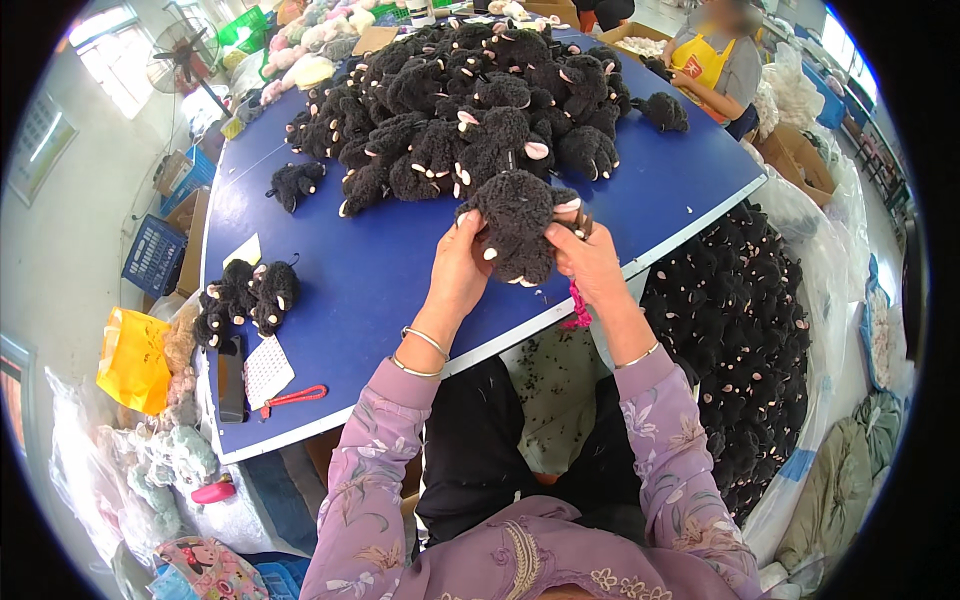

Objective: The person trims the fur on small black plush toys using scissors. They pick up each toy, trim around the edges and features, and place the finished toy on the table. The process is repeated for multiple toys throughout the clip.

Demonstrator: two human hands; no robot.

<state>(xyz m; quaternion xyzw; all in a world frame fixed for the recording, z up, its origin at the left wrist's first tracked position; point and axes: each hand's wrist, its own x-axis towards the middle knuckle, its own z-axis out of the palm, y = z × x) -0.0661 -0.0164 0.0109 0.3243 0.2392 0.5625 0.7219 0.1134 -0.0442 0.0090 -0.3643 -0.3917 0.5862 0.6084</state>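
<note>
Black fluffy plush, a stuffed toy, is pinched between the person's two hands, held up just over the near edge of the table. The left hand has its thumb and fingers clamped on the toy's left side. The right hand grips the other side near a pale pink ear, its thumb pressed on the plush; a bright pink cord hangs below that hand, and a dark thing shows among its fingers, too hidden to name. Bangles circle the left wrist.

Just beyond the toy, a big heap of similar black toys covers the far part of the blue table. One small toy lies left of the heap, and a cluster sits near the table's left edge, close to a white card and a red-handled item.

To the right, below table height, a clear plastic bag is full of black toys. Across the table, a co-worker wears a yellow apron.
</note>
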